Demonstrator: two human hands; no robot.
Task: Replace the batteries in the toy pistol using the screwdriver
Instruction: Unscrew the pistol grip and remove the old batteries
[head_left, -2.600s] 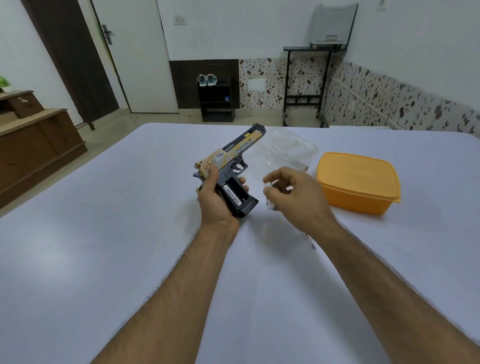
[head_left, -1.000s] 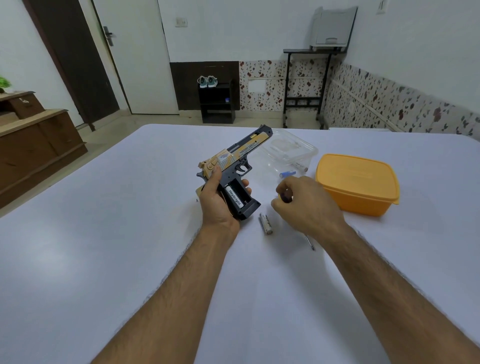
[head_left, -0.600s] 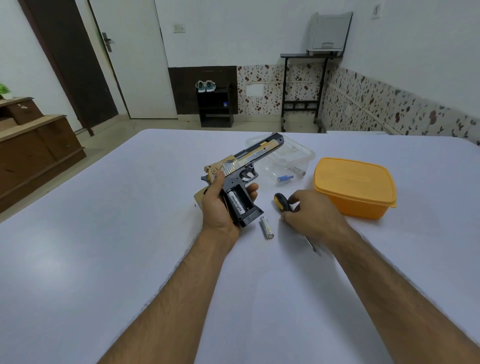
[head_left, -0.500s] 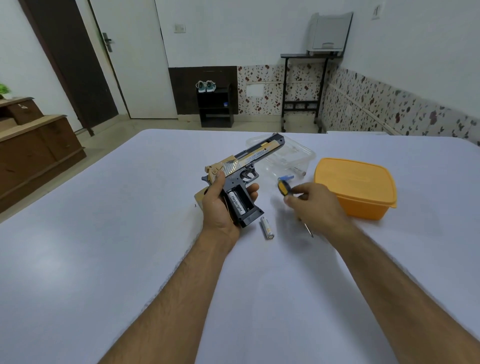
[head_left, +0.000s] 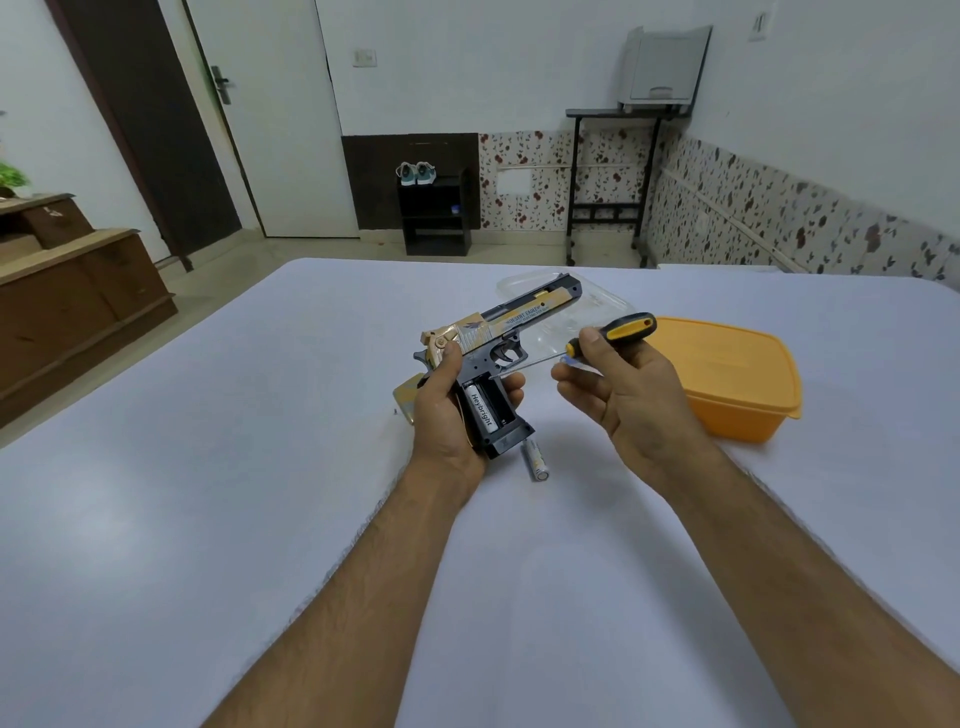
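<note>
- Toy pistol (head_left: 498, 332) held above white table (head_left: 208, 493), grip compartment open, one battery (head_left: 480, 412) seated inside.
- Left hand (head_left: 447, 415) wraps grip.
- Right hand (head_left: 623, 395) pinches screwdriver (head_left: 613, 335); shaft points toward grip.
- Loose battery (head_left: 536, 460) on table just beside pistol butt.
- Orange container (head_left: 727, 379) to the right.

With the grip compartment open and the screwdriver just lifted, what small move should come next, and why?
Probably lever out the battery left in the toy pistol: one battery already lies on the table, and the right hand points the screwdriver toward the grip that the left hand holds.
</note>
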